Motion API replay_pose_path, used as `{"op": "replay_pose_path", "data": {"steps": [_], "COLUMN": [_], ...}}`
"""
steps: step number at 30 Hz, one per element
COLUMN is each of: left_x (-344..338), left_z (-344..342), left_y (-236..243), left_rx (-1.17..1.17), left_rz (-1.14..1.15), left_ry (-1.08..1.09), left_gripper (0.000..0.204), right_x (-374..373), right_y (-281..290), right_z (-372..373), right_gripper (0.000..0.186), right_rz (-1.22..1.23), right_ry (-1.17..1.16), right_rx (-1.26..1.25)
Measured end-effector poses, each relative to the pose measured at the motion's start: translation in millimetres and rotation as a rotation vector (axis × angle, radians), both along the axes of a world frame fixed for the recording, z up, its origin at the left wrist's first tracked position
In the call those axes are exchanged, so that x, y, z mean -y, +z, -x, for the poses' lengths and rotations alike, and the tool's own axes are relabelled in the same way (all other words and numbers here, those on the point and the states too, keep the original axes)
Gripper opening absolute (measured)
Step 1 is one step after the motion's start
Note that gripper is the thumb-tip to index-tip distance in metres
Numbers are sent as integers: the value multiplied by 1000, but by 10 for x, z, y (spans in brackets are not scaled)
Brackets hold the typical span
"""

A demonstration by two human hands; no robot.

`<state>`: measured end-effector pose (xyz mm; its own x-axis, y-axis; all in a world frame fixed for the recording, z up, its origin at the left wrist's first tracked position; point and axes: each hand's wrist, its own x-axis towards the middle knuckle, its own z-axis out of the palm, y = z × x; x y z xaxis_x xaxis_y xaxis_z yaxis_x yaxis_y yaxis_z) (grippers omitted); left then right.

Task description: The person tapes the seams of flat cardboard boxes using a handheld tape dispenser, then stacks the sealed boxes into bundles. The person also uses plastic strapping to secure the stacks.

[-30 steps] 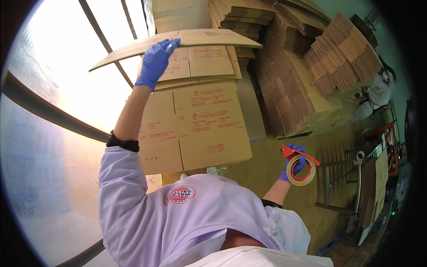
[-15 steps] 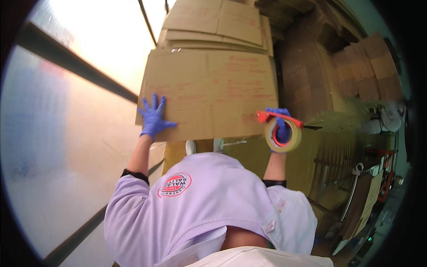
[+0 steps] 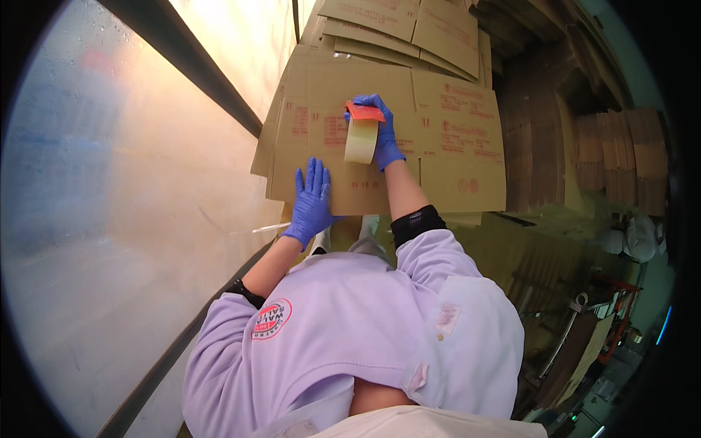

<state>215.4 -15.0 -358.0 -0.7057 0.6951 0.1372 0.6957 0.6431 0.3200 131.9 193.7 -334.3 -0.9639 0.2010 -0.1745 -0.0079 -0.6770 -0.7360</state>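
Note:
A flat brown cardboard box (image 3: 453, 175) with red print lies in front of me on other flat cardboard. My left hand (image 3: 312, 204), in a blue glove, rests flat on its near left part with the fingers stretched out. In my right hand (image 3: 388, 131), also gloved in blue, is a red tape dispenser (image 3: 365, 112) carrying a wide roll of tape (image 3: 361, 142). The dispenser is over the middle of the cardboard; whether the tape touches it I cannot tell.
More flat boxes (image 3: 387, 20) are piled at the far side. Stacks of folded cardboard (image 3: 621, 153) stand to the right. On the left is a pale translucent sheet (image 3: 131, 219) with a dark bar (image 3: 208, 62). White bags (image 3: 639, 237) lie at the far right.
My right hand has brought the tape dispenser leftward and away from me, from the cardboard's near right corner to over its middle. My left hand stays on the cardboard, its fingers closer together.

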Motion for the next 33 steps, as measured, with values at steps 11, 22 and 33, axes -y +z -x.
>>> {"op": "replay_pose_path", "data": {"steps": [11,22,33], "left_x": [-94,-149,-533], "left_z": [-16,97,2388], "left_y": [110,967,3205], "left_rx": [33,-151,-852], "left_rz": [74,140,142], "left_ry": [48,-170,128], "left_gripper": [95,62,46], "right_x": [165,-468,-1653], "right_y": [421,1228,1478], "right_z": [-723,-1496,-2927], "right_gripper": [22,28,38], "right_rz": [88,-154,-607], "right_ry": [206,72,-697], "right_rx": [279,-566,-666]}}
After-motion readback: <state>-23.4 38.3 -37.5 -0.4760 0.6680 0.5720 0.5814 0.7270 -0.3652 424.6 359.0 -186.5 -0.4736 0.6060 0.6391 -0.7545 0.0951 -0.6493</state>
